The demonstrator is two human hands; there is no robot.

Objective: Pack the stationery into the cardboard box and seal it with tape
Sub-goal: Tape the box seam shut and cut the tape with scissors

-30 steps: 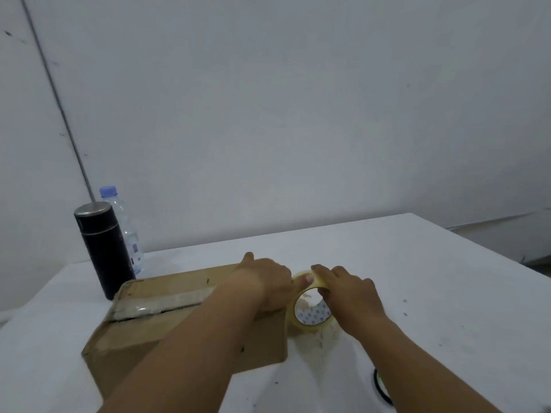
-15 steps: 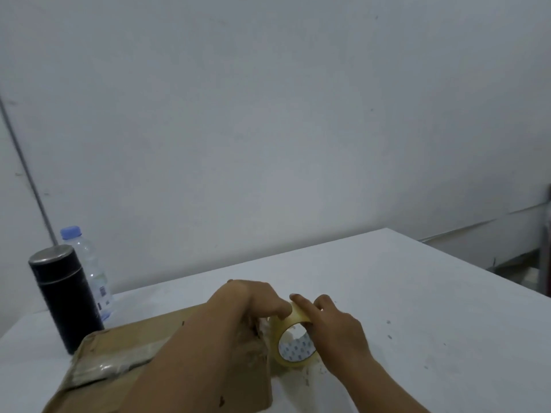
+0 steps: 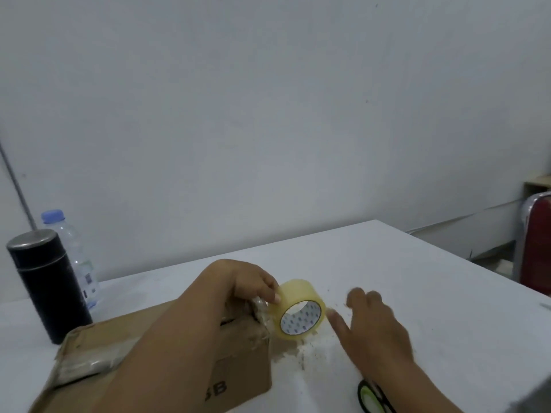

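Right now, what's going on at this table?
A person is taping a cardboard box shut. The left hand holds the tape roll, which stands on edge on the table against the box's right end. The right hand is open beside the roll, blurred. A strip of tape already lies along the box top.

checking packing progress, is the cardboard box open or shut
Shut: the cardboard box has its top flaps lying flat, with a tape strip along the seam.
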